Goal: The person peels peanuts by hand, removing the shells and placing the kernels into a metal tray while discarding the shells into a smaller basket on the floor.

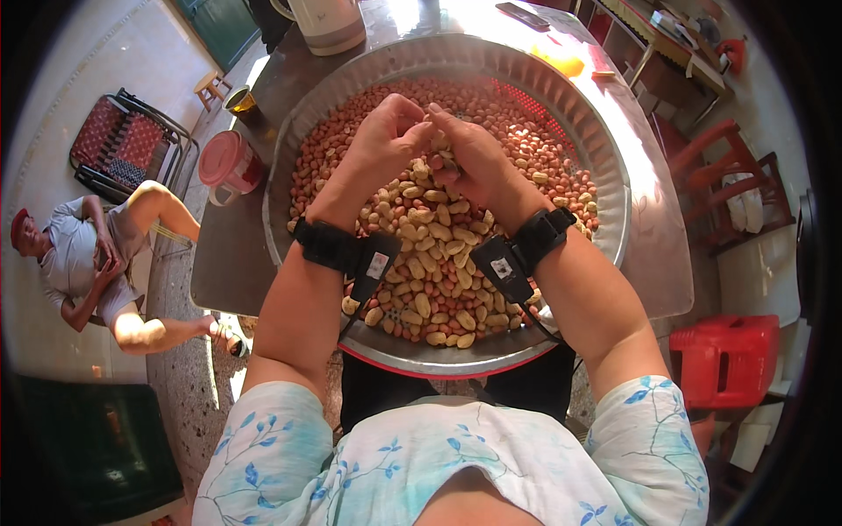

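Above a wide round metal tray (616, 188) my two hands meet, fingertips together. My left hand (386, 145) is closed in a pinch; what sits between its fingertips is too small and covered to make out. Curled beside it, my right hand (481, 162) has peanuts (445, 167) showing under its fingers. Unshelled tan peanuts (434, 259) lie heaped in the near and middle part of the tray. Reddish shelled kernels (329, 140) spread over the far and left side. Each wrist wears a black strap with a small cabled box.
The tray rests on a grey table (653, 263). A lidded pink mug (230, 167), a dark glass cup (242, 105) and a white jug (324, 24) stand left of it; a phone (523, 15) lies behind. A seated person (88, 254) is at left, red stools (724, 359) at right.
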A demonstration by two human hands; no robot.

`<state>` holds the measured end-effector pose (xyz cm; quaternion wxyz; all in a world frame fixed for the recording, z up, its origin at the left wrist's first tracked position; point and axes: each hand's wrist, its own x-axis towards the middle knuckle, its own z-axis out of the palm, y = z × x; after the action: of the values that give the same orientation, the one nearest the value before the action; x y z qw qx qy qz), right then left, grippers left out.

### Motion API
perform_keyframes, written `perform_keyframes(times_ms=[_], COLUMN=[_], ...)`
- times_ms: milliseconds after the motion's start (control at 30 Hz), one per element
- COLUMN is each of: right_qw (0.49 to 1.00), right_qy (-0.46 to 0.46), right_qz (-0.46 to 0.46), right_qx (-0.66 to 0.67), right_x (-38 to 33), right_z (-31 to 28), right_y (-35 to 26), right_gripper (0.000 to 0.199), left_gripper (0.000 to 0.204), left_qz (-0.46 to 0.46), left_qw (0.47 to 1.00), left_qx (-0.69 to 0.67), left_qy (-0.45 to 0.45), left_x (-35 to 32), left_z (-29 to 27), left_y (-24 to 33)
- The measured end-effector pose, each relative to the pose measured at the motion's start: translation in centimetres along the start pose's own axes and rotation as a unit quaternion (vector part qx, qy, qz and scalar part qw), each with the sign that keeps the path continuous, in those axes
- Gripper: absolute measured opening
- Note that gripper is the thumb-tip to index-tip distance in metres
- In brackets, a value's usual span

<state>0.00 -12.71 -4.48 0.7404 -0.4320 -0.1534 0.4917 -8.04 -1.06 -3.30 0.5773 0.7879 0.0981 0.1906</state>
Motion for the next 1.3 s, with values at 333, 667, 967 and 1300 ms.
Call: perform_keyframes(times_ms=[333, 667, 967, 1300], right_qw=[0.978, 0.993, 0.989, 0.985], right_qy=[-0.023, -0.050, 0.030, 0.028], right_qz=[-0.076, -0.047, -0.108, -0.155], right_qx=[0.194, 0.095, -0.099, -0.077], right_x=[0.3, 0.9, 0.2, 0.2], right_z=[-2.1, -3.6, -1.5, -1.1], right_y=[-2.3, -2.6, -0.7, -0.6], right_gripper=[0.013, 0.014, 0.017, 0.018], left_gripper=[0.018, 0.016, 0.017, 0.014], left_qz=[0.002, 0.001, -0.032, -0.038], left_qw=[0.948, 0.847, 0.982, 0.941], left_qx=[0.308, 0.524, -0.187, -0.337], left_qy=[-0.081, -0.094, 0.025, 0.020], left_x=[0.3, 0.1, 0.4, 0.3], left_z=[-1.8, 0.0, -0.1, 1.4], left_y=[-2.1, -2.0, -1.5, -1.7])
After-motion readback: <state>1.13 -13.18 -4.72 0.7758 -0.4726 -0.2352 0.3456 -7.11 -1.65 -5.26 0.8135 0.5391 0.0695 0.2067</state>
